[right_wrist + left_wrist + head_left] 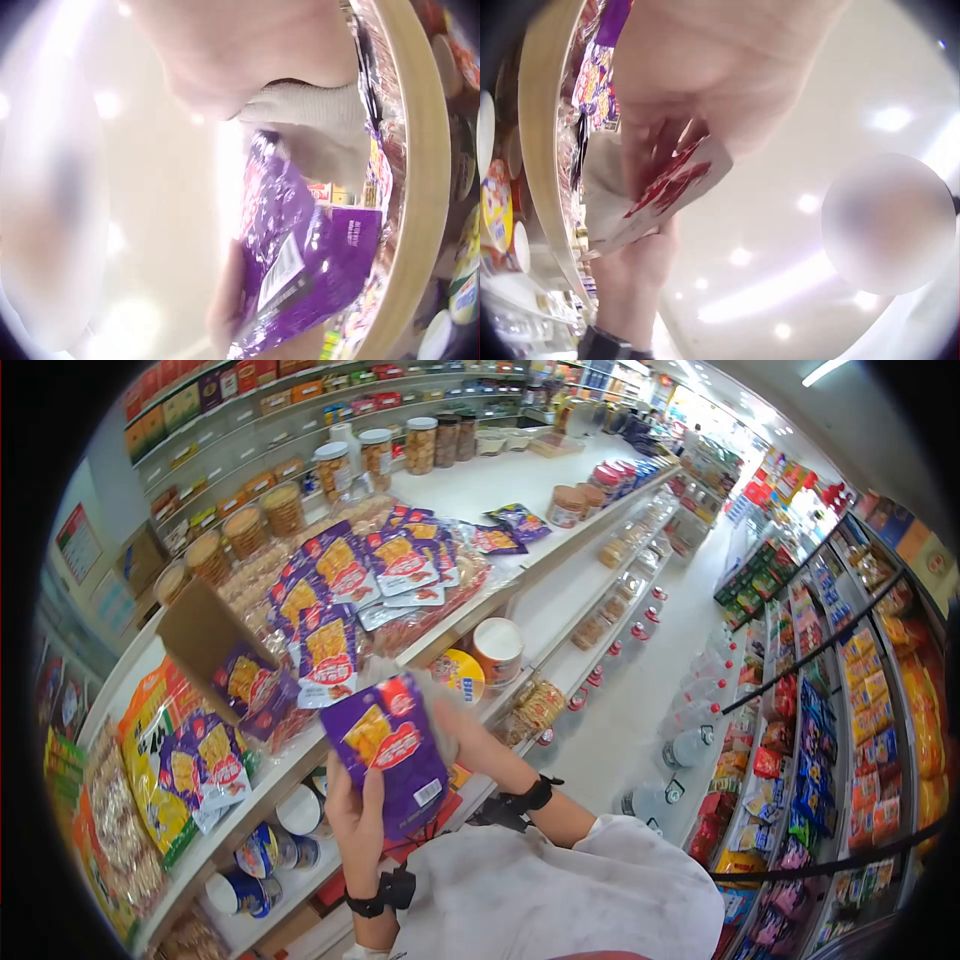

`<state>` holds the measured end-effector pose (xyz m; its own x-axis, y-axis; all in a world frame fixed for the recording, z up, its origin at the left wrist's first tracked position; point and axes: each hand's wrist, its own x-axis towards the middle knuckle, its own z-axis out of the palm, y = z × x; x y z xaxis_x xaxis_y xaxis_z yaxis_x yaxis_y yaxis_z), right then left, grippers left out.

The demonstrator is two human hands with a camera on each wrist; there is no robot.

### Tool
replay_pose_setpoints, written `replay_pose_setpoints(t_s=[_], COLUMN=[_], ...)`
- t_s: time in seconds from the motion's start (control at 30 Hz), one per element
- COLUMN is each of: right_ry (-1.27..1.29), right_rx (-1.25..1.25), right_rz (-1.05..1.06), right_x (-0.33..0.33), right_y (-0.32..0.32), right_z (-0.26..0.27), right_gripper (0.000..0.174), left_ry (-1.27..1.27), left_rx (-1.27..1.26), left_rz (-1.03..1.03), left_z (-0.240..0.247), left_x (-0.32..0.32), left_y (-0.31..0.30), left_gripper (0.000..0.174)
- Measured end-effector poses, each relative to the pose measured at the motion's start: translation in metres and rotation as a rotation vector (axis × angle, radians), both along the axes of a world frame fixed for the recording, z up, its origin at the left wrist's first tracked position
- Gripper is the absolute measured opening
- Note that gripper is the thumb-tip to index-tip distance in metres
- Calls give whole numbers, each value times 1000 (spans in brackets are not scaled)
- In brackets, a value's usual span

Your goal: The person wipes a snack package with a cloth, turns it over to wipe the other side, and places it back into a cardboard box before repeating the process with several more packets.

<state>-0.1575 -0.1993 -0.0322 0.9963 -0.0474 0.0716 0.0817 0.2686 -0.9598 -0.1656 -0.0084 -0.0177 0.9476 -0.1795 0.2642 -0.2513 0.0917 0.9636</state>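
A purple snack bag (392, 752) with a red label and a white barcode is held up in front of the person, over the counter's front edge. The left hand (357, 808) grips its lower left side, thumb across the front. At the bag's upper right edge, the right hand (445, 705), in a thin grey glove, holds it with fingers partly hidden behind. The right wrist view shows the gloved fingers (311, 124) curled close by the top of the bag. An upright cardboard box (205, 635) with matching purple bags at its front stands left of the hands.
More purple bags (340, 565) lie piled on plastic-wrapped goods on the counter. Yellow packages (150, 750) lie at the left. Jars (421, 445) line the far side. Tubs (497, 645) sit on a shelf below the counter edge. Bottles (690, 745) stand on the floor by the right-hand racks.
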Motion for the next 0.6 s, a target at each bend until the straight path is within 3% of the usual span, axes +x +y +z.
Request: replay_pose_setpoints(t_s=[0.07, 0.17, 0.2, 0.3, 0.33, 0.37, 0.43, 0.47, 0.5, 0.57, 0.6], right_ry=[-73, -94, -107, -383, -566, -620, -740, -739, -742, -719, -677], right_rx=[-13, -345, -410, -293, -540, -673, -912, -984, -1064, -1096, -964], right_rz=[92, -7, -35, 105, 120, 107, 98, 91, 75, -26, -48], right_x=[-5, -6, -8, -9, -15, -17, -21, -16, -9, 4, 15], right_y=[15, 19, 21, 40, 47, 50, 63, 63, 62, 59, 59], right_z=[3, 12, 17, 7, 28, 26, 19, 18, 19, 26, 25], right_gripper=[42, 38, 39, 48, 57, 58, 59, 58, 57, 56, 56], left_ry=[-159, -196, -193, 63, 173, 348, 195, 316, 296, 290, 337], left_rx=[188, 417, 413, -394, -312, -631, -459, -615, -1100, -1371, -1182], left_rz=[64, 372, 257, -160, -112, -96, 198, 235, -141, -425, -306], left_z=[-4, 9, -4, -45, -40, -32, -55, -37, -37, -32, -18], left_x=[10, 9, 13, 19, 10, 1, -3, 1, 12, 12, 11], left_y=[-1, -9, -1, -2, -4, -3, 6, -3, -7, -12, -18], left_gripper=[48, 48, 55, 65, 74, 66, 61, 58, 57, 57, 58])
